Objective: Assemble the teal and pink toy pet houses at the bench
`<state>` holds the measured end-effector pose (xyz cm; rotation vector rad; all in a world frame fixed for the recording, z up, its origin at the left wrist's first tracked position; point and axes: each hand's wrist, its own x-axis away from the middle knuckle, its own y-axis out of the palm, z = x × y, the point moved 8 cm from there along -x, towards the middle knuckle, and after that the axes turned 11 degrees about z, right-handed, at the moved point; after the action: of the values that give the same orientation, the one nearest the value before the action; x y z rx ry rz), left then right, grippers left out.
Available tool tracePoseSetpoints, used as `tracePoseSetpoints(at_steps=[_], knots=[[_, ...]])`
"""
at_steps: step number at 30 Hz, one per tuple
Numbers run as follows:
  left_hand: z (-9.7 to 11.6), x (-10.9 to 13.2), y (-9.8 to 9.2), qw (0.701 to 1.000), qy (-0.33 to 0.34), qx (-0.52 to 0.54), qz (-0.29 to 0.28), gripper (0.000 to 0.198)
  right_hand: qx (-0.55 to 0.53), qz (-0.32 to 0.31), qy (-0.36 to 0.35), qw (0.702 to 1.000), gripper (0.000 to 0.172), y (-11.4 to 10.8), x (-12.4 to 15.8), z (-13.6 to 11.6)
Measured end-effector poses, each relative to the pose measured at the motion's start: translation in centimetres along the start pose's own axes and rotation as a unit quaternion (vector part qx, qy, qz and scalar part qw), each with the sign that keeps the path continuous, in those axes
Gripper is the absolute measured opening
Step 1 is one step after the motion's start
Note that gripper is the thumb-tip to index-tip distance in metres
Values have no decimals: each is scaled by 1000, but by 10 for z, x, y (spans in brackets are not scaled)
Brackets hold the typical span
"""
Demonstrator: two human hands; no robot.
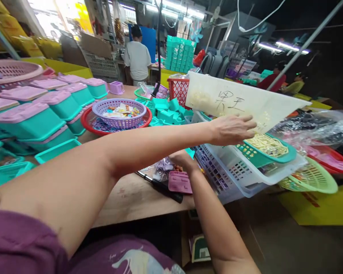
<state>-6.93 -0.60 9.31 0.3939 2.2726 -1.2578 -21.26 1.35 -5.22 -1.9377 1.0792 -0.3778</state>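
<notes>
My left arm stretches across to the right, and my left hand is over the near side of a white bin marked with handwriting. Its fingers are extended and apart, with nothing visible in them. Just beyond the fingertips is a teal basket holding cream-coloured strands. My right hand is low over the table beneath my left forearm, its fingers mostly hidden. Beside it are clear plastic packets, small brown pieces and a pink tray-like piece. A black-handled tool lies near the table edge.
Teal boxes with pink lids are stacked at left. A purple basket sits in a red basket. Translucent crates line the right side, near a light green basket. A person stands at the back.
</notes>
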Motion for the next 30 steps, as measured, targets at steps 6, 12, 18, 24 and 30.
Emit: tracePoseSetpoints(at_steps=[6,12,18,24,30], knots=[[-57,189,-98,922,-371,-60,98,16,-33,191,12,981,35,-37,6,29],[12,337,-82,856,-514,-7,-58,18,-13,402,-1,916,20,6,82,20],[18,350,-65,878,-454,26,-146,17,120,305,2,945,22,53,86,-7],[-6,332,-32,827,-540,88,-129,23,202,315,84,924,20,17,33,-2],[-35,304,45,744,-632,124,-179,28,255,258,236,901,25,15,-19,38]])
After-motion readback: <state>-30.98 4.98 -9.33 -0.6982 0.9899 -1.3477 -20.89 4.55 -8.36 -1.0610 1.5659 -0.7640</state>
